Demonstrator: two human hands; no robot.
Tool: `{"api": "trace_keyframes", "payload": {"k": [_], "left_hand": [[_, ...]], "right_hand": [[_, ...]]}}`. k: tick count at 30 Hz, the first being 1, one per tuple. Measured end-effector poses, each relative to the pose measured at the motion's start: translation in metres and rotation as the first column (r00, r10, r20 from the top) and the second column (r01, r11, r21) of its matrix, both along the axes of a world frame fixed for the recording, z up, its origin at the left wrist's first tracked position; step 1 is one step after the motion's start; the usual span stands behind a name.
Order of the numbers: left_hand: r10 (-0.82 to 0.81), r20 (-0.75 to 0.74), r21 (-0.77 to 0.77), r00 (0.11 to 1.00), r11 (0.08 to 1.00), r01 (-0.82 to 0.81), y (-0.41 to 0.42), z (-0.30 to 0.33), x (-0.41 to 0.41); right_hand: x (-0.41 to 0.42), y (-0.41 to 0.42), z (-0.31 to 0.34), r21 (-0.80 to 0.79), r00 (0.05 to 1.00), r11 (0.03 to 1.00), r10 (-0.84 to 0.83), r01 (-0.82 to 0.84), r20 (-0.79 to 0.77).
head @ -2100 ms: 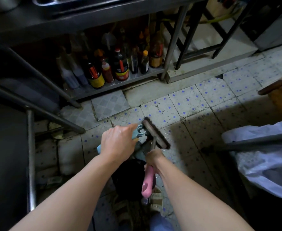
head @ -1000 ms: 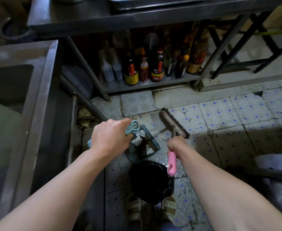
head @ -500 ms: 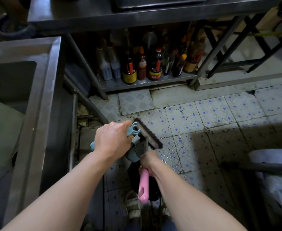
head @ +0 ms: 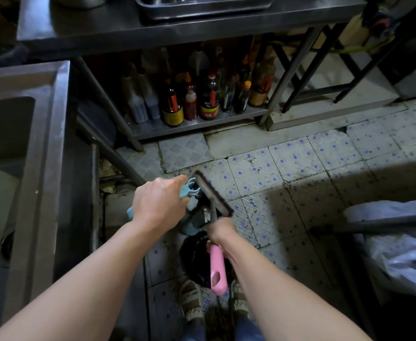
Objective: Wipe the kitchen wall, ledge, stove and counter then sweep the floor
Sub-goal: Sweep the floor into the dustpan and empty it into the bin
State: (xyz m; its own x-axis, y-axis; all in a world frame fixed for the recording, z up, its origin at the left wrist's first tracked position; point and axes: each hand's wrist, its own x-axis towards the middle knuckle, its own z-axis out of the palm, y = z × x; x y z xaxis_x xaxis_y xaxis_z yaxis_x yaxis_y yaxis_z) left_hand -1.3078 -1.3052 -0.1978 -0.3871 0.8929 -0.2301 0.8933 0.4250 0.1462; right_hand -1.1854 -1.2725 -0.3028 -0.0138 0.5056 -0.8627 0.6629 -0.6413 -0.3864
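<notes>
the left hand (head: 159,203) is curled round the light blue handle of a dustpan (head: 194,221), its grip closed tight on that handle; the pan's scoop hangs below the hand, over the tiled floor (head: 288,173), tipped toward a dark bin (head: 197,257) that sits just in front of the person's sandalled feet; the right hand (head: 220,231) is wrapped round a hand brush (head: 213,193), its grip clenched where the dark stem meets the pink handle, whose free end points back toward the body; the dark brush head lies slanted across the mouth of the dustpan, touching it or just above, which one i cannot tell; scraps show pale inside the scoop; beyond the hands a steel bench (head: 177,28) stands with a low shelf under it crowded with sauce bottles (head: 209,99); a steel sink (head: 42,134) fills the left side; on the right a pale plastic bag (head: 399,249) lies under a dark bar.
</notes>
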Motion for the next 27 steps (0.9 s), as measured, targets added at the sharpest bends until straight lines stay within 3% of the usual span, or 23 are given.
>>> {"api": "trace_keyframes", "payload": {"k": [10,17,22,27], "left_hand": [[-0.192,0.003,-0.042,0.981,0.981,0.192,0.035,-0.005,0.049],[-0.238,-0.015,-0.045,0.971,0.971,0.237,0.056,-0.012,0.071],[-0.264,-0.041,-0.057,0.964,0.963,0.262,0.065,-0.019,0.079],[-0.262,-0.050,-0.053,0.964,0.964,0.260,0.073,-0.019,0.081]], "right_hand": [[0.071,0.039,0.003,0.053,0.974,0.980,-0.195,0.190,0.116],[0.108,0.065,-0.022,0.065,0.948,0.968,-0.252,0.244,0.195],[0.116,0.072,-0.034,0.027,0.947,0.964,-0.264,0.264,0.184],[0.105,0.062,-0.030,-0.048,0.964,0.963,-0.263,0.265,0.039]]}}
